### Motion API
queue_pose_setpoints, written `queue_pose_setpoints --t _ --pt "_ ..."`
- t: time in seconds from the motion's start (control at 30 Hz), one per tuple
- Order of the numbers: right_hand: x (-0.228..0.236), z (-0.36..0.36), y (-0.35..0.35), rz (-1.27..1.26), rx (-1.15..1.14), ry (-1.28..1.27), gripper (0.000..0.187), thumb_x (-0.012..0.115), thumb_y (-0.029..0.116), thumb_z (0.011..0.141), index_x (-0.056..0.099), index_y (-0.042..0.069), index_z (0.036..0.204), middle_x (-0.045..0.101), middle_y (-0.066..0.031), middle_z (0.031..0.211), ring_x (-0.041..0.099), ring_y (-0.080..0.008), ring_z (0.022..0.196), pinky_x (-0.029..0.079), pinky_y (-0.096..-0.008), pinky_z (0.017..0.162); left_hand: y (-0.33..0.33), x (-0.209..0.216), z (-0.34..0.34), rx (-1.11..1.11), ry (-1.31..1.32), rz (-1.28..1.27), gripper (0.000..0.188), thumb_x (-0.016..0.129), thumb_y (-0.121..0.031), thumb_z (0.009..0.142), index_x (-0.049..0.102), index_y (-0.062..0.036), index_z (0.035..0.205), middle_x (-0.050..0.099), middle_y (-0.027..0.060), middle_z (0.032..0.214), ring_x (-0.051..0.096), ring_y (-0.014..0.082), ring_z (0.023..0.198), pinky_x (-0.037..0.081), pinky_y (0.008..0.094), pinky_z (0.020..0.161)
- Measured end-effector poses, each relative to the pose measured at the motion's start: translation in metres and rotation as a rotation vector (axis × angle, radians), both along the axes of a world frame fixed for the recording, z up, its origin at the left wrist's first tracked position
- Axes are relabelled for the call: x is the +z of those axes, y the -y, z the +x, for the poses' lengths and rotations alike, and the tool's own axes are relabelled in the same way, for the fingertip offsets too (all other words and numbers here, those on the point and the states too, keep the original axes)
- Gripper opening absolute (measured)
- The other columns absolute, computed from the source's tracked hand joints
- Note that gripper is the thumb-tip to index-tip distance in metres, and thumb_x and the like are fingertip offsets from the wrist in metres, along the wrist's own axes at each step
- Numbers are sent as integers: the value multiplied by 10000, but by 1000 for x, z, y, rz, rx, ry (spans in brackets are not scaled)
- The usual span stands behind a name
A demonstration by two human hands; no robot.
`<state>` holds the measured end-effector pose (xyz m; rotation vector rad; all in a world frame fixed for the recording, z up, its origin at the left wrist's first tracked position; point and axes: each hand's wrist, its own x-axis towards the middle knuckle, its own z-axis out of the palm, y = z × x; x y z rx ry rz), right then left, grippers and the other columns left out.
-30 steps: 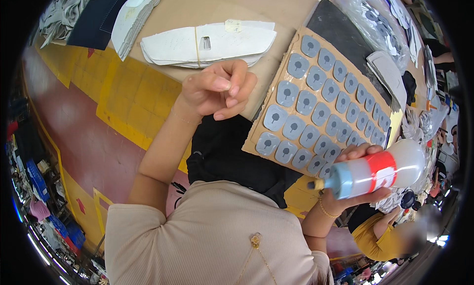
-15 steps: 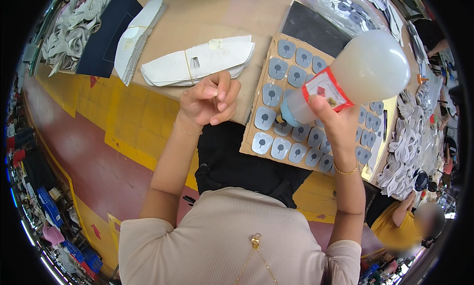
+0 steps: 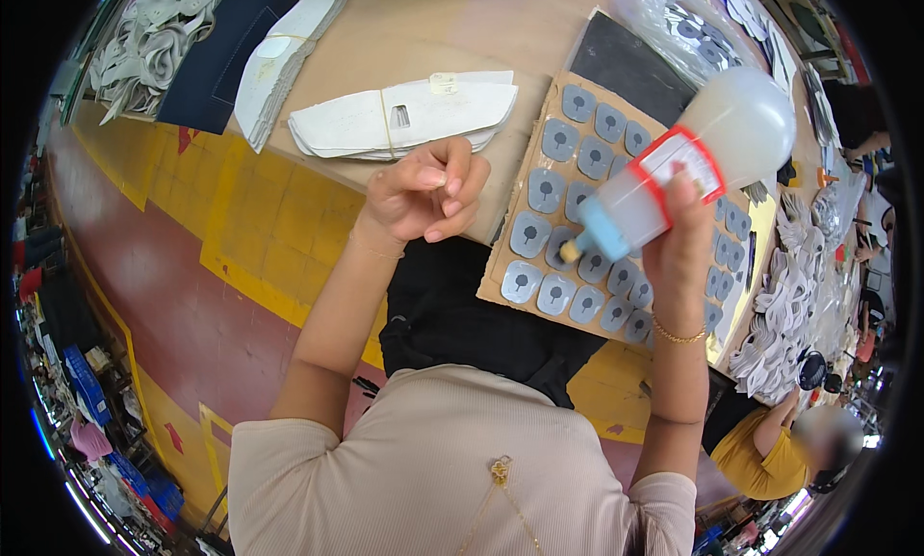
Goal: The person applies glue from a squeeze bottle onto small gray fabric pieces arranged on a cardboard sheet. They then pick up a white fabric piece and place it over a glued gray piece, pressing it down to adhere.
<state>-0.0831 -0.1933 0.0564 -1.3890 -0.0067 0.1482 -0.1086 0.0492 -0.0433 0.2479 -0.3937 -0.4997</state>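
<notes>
Left hand (image 3: 426,192) curled, right hand (image 3: 678,255) gripping bottle (image 3: 664,164)

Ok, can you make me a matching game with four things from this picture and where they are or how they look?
Things:
1. bottle
2. grey pieces
3. white bundle near the left hand
4. left hand

Places and looks:
A. has a thin band around it
B. fingers curled
C. tilted, in the right hand
D. in rows on brown cardboard

Right pairs: 1-C, 2-D, 3-A, 4-B
</notes>
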Motion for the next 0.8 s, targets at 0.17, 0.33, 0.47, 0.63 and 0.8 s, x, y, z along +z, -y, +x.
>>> queue_pose_setpoints --t 0.17,0.33,0.47,0.63,0.8 --pt "5 21 3 -133 11 120 543 642 350 809 450 -11 1166 550 -106 1022 571 -174 944 486 -326 832 -1 3 -1 2 -30 -6 151 530 -147 797 477 -11 757 453 99 693 415 154 400 373 246 352" --pt "13 19 -28 -364 159 262 371 756 251 713 596 -13 918 625 -60 829 588 -123 754 478 -263 682 -1 2 0 -2 -28 -20 150 530 -144 797 475 -10 758 456 102 695 420 159 400 373 250 351" --pt "8 18 -39 -377 257 299 348 776 210 678 598 -11 879 631 -57 794 586 -121 720 479 -259 665 -2 -1 2 -33 38 -18 147 514 -168 849 461 -38 808 459 71 735 475 144 419 375 257 429" --pt "8 16 -46 -375 306 316 363 786 200 655 597 -13 880 631 -62 783 589 -125 713 483 -265 666 -3 0 2 -41 39 -28 149 518 -161 847 459 -31 805 460 77 734 475 146 420 383 257 424" --pt "4 9 -36 -283 318 47 457 758 261 688 573 9 1021 618 -67 876 591 -132 777 492 -278 707 -3 -3 1 -36 39 -38 149 518 -157 847 459 -28 800 458 82 733 470 148 416 388 254 414"
